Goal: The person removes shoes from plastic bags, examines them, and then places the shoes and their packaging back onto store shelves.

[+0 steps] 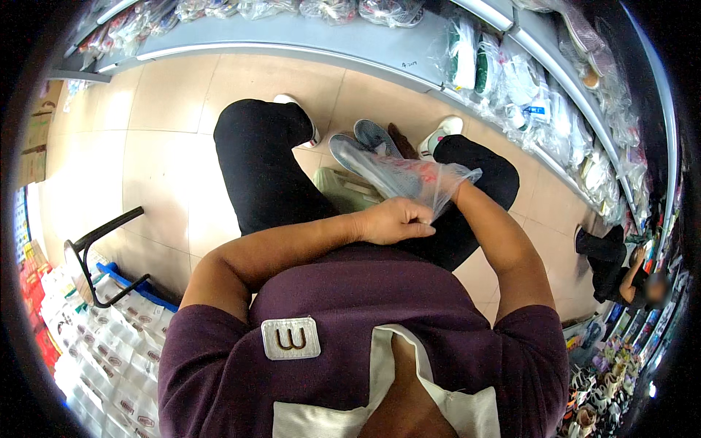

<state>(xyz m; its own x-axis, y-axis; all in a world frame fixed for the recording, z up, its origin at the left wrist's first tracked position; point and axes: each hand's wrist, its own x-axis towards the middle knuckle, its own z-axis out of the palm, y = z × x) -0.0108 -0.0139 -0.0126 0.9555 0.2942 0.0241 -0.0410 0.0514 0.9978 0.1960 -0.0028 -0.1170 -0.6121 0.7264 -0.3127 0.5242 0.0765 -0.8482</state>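
My left hand pinches the edge of a clear plastic bag with red print. My right hand is inside the bag's mouth; plastic blurs its fingers, so its grip is unclear. The bag stretches over part of a grey shoe between my knees. A second grey shoe lies just beyond, close to a brown item whose kind I cannot tell. Below the bag, a pale green plastic-wrapped bundle shows, partly hidden by my left thigh.
Shelves with bagged shoes curve along the front and right. A black-legged stool stands at left, near stacked white packages. Another person is low by the right shelves. More footwear fills the lower right.
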